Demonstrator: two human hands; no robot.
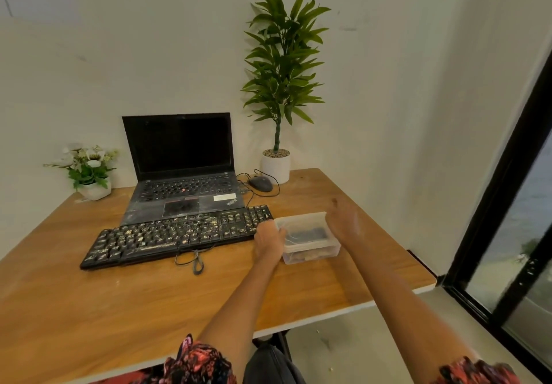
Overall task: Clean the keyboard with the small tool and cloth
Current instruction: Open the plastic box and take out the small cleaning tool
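Your left hand [270, 238] and right hand [340, 220] flank the clear plastic container [307, 238], fingers curled onto its left and right walls, clamped on it from both sides. Dark items lie inside; they may be the small tool and cloth, but through the plastic you cannot tell which is which. The keyboard [176, 235] sits just left of your left fingers, its right end touching or nearly touching the container, and its keys are thickly speckled with pale crumbs. Judging from that, cleaning has not begun: you have yet to get the tool out, loosen the debris and wipe down

Beyond your fingers, the laptop [182, 171] stands open, with the mouse [261, 183] and the potted plant [276, 164] farther back. Right of your right fingers the table [373, 267] edge is near, so keep the container inboard. Nearer you than your fingers, the table lies bare, with only the keyboard's looped cable [194, 259] on it
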